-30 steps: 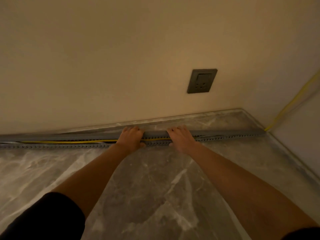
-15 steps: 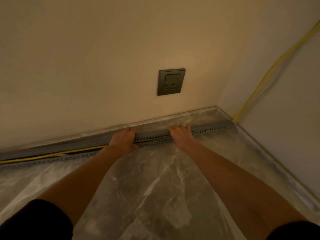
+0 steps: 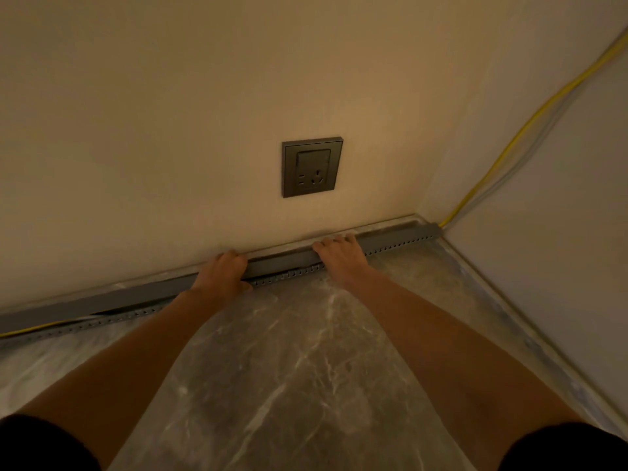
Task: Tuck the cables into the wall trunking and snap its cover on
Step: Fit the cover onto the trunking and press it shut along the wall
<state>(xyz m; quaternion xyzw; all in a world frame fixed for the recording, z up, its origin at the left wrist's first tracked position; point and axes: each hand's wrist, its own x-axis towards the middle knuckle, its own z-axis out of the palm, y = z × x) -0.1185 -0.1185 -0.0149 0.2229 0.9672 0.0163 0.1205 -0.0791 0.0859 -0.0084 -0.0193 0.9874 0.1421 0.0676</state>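
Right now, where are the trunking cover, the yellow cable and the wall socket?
trunking cover (image 3: pixel 285 261), head view, flat top between the hands
yellow cable (image 3: pixel 503 158), head view, stretch climbing the right wall
wall socket (image 3: pixel 311 167), head view, faceplate centre

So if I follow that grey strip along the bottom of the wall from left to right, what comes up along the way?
Yellow cable peeking out of the open trunking → left hand → closed cover stretch → right hand → trunking end → yellow cable climbing the corner.
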